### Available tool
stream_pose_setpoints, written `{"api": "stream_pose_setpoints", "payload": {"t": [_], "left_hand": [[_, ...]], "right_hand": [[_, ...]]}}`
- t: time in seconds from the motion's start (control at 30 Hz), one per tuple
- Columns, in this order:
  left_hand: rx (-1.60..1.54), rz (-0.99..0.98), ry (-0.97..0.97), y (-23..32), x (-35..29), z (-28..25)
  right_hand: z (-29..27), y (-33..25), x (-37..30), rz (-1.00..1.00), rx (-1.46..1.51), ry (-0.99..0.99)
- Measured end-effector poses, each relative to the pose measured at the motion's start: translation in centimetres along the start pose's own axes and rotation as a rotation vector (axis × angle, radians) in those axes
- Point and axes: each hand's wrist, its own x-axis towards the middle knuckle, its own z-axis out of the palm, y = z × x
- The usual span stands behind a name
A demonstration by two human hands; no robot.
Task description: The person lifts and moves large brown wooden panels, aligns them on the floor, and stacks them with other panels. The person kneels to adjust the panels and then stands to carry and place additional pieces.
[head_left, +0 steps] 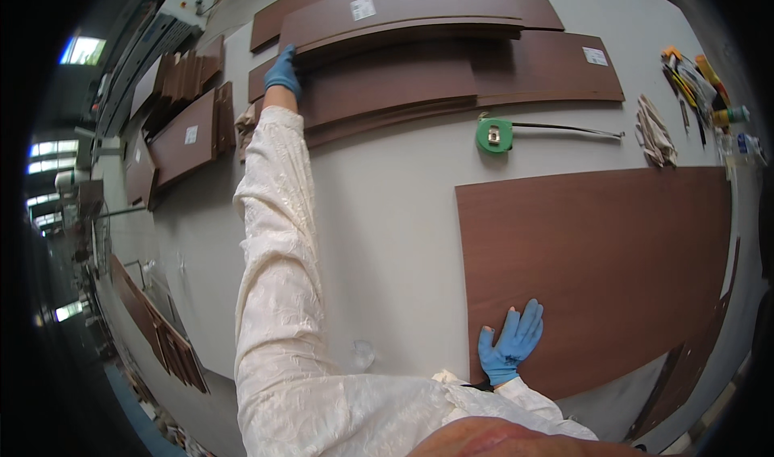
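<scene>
Stretched far forward, my left hand [282, 76] in a blue glove is closed on the near left corner of a long brown board [395, 10] with a white label. That board lies on top of other brown boards [387, 86], and its far parts overlap them. My right hand [513, 342], gloved in blue with bare fingertips showing on some fingers, rests flat with fingers spread on a large brown panel [597, 263]. Between the stack and this panel lies a green tape measure [494, 136] with its blade pulled out to the right.
Leaning stacks of brown boards [187, 139] stand at the left. Crumpled work gloves [656, 133] and hand tools [689, 86] lie at the right of the pale table [387, 215]. More boards [161, 332] are at the lower left. A machine [181, 2] stands at the far left.
</scene>
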Motion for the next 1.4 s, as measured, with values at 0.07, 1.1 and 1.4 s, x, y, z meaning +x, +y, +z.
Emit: {"api": "stream_pose_setpoints", "payload": {"t": [0.07,1.1,1.4], "left_hand": [[-0.065,-0.019,0.000,-0.2,1.7,-0.1],[-0.541,-0.591,-0.329,-3.5,-22.0,26.0],[-0.714,-0.445,-0.460,-4.9,-22.5,19.7]], "right_hand": [[0.0,0.1,-0.1,-0.004,0.008,0.007],[-0.3,0.4,0.0,0.011,0.049,-0.003],[-0.4,0.7,-0.2,0.007,0.067,0.027]]}}
